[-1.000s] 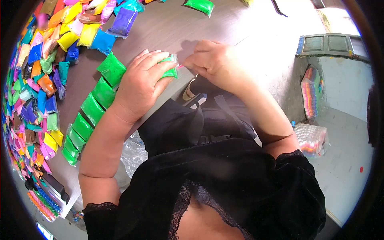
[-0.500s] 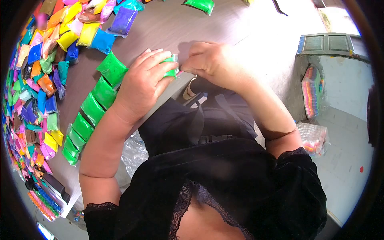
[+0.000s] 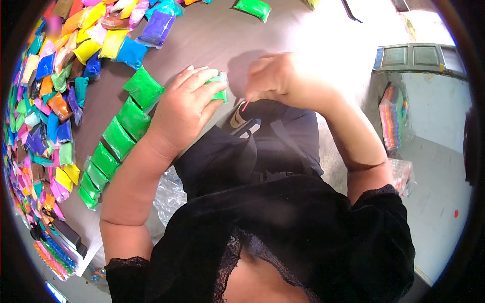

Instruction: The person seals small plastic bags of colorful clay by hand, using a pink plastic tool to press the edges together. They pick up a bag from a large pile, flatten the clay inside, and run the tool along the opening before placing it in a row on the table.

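My left hand (image 3: 184, 103) is closed around a small green packet (image 3: 218, 94) in clear wrapping, at the table's near edge; its fingers cover part of it. A short distance to the right, my right hand (image 3: 275, 78) is raised, slightly blurred, with fingers pinched together. From beneath those fingers sticks a thin pink strip (image 3: 245, 106), too small to identify. Beside my left forearm lies an overlapping row of green packets (image 3: 118, 137). Another green packet (image 3: 254, 8) rests alone near the top of the view.
Many colourful packets (image 3: 55, 96) are heaped along the table's left side. A dark box (image 3: 69, 237) sits at the lower left. Clear plastic (image 3: 171, 194) hangs below the table edge. Bagged multicoloured items (image 3: 394, 118) stand on the right by a cabinet (image 3: 417, 56).
My right hand has moved right, away from the green packet, with the pink strip still under its fingers. My left hand has shifted only slightly and keeps its hold.
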{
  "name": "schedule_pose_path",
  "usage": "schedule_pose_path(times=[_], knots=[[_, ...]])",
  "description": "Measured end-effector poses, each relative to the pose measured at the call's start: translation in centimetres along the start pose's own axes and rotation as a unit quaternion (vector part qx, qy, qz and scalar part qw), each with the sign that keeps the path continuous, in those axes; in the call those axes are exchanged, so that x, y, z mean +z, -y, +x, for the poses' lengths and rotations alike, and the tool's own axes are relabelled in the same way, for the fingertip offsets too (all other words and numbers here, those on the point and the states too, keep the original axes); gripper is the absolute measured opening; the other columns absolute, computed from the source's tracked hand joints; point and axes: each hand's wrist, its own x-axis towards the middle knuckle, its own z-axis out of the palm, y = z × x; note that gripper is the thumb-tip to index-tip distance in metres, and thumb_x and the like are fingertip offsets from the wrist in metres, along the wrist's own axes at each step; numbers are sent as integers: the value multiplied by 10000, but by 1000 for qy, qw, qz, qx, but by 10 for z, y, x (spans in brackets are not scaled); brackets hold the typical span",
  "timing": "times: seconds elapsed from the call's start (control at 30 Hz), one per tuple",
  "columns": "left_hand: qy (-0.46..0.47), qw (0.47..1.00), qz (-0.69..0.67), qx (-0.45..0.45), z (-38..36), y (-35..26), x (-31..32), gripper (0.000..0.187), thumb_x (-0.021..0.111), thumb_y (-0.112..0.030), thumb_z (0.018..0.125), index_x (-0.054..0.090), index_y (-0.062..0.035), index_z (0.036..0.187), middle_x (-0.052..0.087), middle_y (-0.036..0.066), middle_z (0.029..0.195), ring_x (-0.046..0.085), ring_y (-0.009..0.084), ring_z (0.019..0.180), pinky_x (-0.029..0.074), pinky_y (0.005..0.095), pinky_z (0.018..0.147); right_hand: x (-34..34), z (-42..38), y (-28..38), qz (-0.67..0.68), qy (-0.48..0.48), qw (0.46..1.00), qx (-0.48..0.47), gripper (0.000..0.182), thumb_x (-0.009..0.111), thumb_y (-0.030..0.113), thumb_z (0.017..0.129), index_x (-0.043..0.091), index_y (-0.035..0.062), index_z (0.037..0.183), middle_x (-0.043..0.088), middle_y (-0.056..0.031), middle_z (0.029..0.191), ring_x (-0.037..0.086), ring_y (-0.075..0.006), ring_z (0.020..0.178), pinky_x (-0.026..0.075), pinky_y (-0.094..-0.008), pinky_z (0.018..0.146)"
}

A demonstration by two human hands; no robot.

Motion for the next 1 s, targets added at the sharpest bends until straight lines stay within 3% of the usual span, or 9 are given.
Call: schedule_pose_path(times=[0.07, 0.13, 0.17, 0.33, 0.4, 0.63, 0.83, 0.93, 1.0], knots=[[-2, 1000, 1, 0, 0, 1, 0, 294, 761, -90, 782, 697, -54, 1066, 662, 138, 1179, 611, 355, 1137, 447, 480, 1058, 5, -9, -4, 49, -22, 998, 26, 109, 730, 139, 820, 739, 105, 923, 688, -34, 820, 682, -249, 823, 531, -360, 689], [0, 1000, 1, 5, 0, 1, 0, 296, 764, -89, 779, 697, -56, 1066, 663, 136, 1181, 611, 358, 1131, 452, 474, 1050, 14, -15, -3, 152, -163, 946, 237, 116, 722, 149, 882, 741, 74, 969, 681, -41, 798, 663, -164, 758, 516, -309, 685], [-3, 1000, 9, 4, 0, 1, -1, 305, 769, -87, 776, 695, -57, 1070, 664, 136, 1180, 615, 358, 1119, 463, 464, 1029, 17, -16, 2, 213, -170, 909, 315, 162, 724, 179, 913, 741, 41, 997, 675, -8, 788, 599, -77, 729, 488, -256, 687], [-34, 999, -25, -16, -1, -3, 0, 359, 791, -69, 760, 669, -57, 1097, 665, 137, 1182, 628, 351, 1086, 486, 440, 968, 42, 0, 9, 387, -215, 831, 336, 214, 749, 210, 913, 747, 27, 1022, 666, 40, 806, 547, -42, 731, 466, -227, 681], [-75, 997, -34, -1, -1, -4, -2, 433, 810, -41, 743, 629, -53, 1136, 660, 145, 1166, 637, 337, 1073, 504, 419, 933, 36, 9, 23, 443, -191, 778, 403, 233, 763, 213, 903, 748, 15, 1025, 662, 31, 795, 554, -45, 740, 467, -230, 682], [-105, 990, -97, 6, -1, -4, -4, 512, 829, -4, 723, 582, -50, 1169, 645, 149, 1132, 644, 321, 1050, 528, 384, 879, 35, 13, 22, 556, -172, 725, 368, 193, 776, 214, 890, 756, 35, 958, 600, 66, 702, 476, -12, 600, 342, -190, 524], [-99, 988, -116, 4, -1, -6, -4, 516, 825, 8, 719, 580, -51, 1169, 628, 145, 1132, 642, 328, 1034, 522, 387, 887, 43, 14, 26, 551, -187, 727, 365, 157, 764, 177, 890, 743, 28, 934, 597, 57, 701, 451, -16, 568, 322, -196, 504], [-80, 986, -141, -35, -3, -9, -4, 562, 814, 16, 741, 567, -46, 1243, 624, 132, 1167, 643, 266, 1040, 519, 358, 901, 45, 13, 27, 577, -197, 713, 345, 135, 749, 158, 898, 736, 29, 937, 607, 56, 721, 453, -15, 568, 323, -195, 503], [-49, 942, -285, -171, -7, -10, 2, 600, 801, 0, 783, 540, -27, 1322, 608, 103, 1233, 617, 172, 1083, 511, 319, 923, 44, 12, 30, 596, -198, 705, 329, 134, 745, 157, 902, 734, 29, 941, 605, 58, 718, 456, -15, 571, 325, -195, 505]])
